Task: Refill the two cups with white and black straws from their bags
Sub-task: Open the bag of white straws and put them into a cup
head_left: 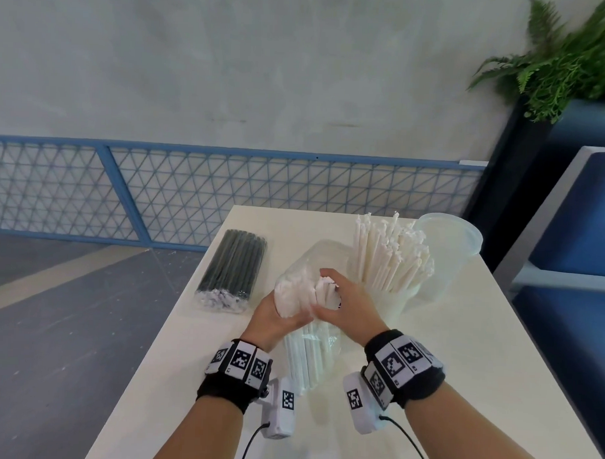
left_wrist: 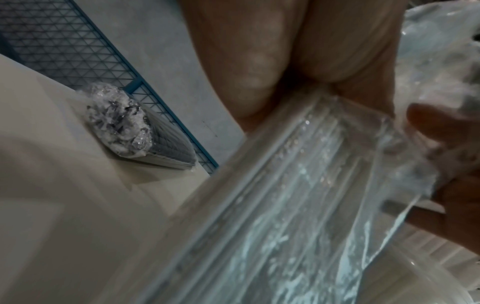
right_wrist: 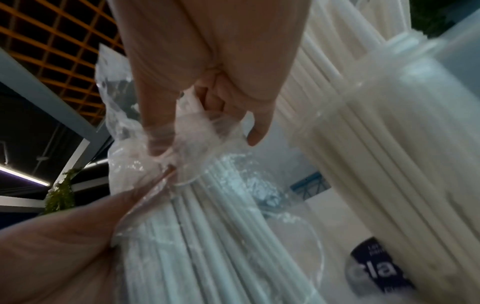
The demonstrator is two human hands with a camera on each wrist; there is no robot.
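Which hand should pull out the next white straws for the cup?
Probably the right hand: its fingers are already in the mouth of the white straw bag, beside the cup with white straws. The left hand grips the bag, steadying it.

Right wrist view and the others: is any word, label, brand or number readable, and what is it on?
"cla": large letters on a dark label low on the cup of white straws; the word is cut off.
Small print above and below it: too blurred to read.
Wristband markers: black-and-white code patterns; their tiny characters are unreadable.
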